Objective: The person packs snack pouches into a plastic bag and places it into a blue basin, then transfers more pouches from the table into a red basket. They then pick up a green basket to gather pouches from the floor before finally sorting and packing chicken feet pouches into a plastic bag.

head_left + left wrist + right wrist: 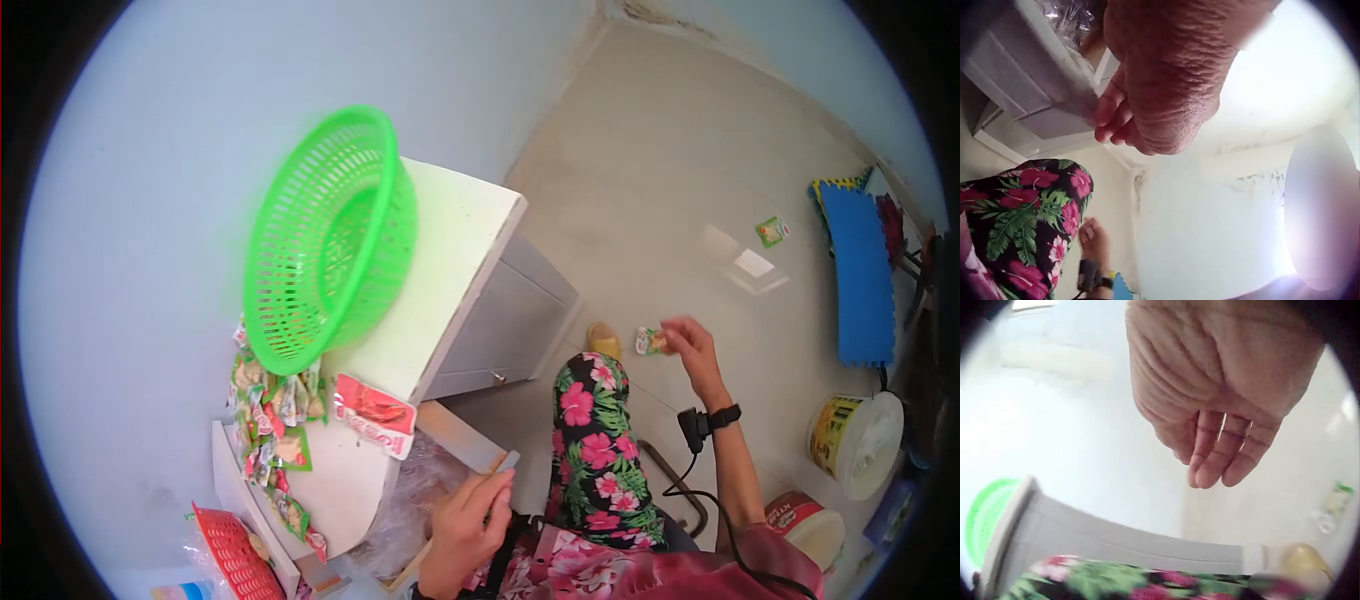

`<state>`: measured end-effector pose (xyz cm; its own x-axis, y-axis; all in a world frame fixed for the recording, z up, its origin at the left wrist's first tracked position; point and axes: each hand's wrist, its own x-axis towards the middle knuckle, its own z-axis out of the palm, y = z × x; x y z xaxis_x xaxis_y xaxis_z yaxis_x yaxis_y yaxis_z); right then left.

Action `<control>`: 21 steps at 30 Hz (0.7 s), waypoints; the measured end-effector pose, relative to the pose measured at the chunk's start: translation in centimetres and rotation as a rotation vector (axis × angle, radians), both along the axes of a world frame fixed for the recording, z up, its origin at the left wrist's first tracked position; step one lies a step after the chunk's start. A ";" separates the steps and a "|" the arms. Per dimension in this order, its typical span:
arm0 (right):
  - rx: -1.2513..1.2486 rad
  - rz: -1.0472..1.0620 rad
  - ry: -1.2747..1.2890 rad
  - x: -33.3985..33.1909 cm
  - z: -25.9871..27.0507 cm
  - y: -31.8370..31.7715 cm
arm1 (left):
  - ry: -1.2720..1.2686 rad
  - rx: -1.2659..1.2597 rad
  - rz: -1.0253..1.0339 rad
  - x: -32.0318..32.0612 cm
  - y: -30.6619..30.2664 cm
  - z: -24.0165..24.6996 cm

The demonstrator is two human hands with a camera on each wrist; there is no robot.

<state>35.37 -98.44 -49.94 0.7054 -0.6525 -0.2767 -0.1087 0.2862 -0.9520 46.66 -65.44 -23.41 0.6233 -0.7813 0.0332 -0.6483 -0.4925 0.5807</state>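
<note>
In the head view my left hand is beside the wooden drawer edge, its fingers loosely bent. The left wrist view shows nothing held in that hand. My right hand hangs over the floor past the knee. From the right wrist, the hand has relaxed fingers and no object in them. A small green and white packet lies on the floor near the yellow shoe, overlapped by the right fingertips in the head view. Another green packet lies farther off on the floor.
A green basket stands tilted on the white table. Beside it lie several small snack packets and a red and white packet. A red basket, blue mat and white bucket stand around.
</note>
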 end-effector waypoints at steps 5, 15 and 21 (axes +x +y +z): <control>-0.569 0.294 -0.611 10.5 23.9 1.8 | -0.027 0.037 -0.015 -2.4 1.5 1.5; -1.255 0.275 -0.418 21.5 30.8 8.0 | -0.208 -0.020 0.044 -6.1 4.9 5.8; -0.914 -0.046 -0.570 12.8 27.0 3.3 | -0.141 -0.006 0.002 -6.2 4.0 4.7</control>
